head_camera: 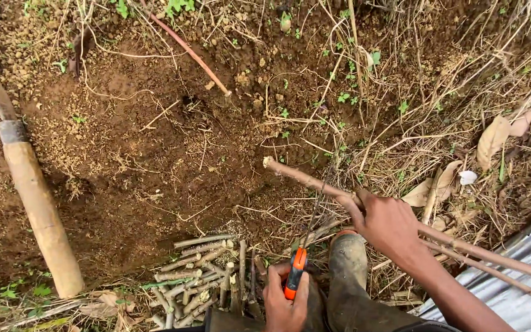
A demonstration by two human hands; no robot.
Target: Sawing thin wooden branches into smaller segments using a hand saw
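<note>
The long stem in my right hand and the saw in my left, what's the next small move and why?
Probably bring the saw blade across the stem a little behind its free tip. The right hand already steadies the stem above the soil, the left hand grips the orange handle, and a pile of short cuttings lies beside it.

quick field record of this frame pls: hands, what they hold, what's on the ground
left hand: gripped around the orange handle of a small saw, blade pointing up toward the stem
right hand: closed around a long brown stem, cut end pointing left
rubber boot: between the hands, under the stem
cut stem pieces: piled on the ground left of the left hand
wooden-handled tool: lying on bare soil at left
ground: dug brown soil, dry stalks and leaves at right
</note>
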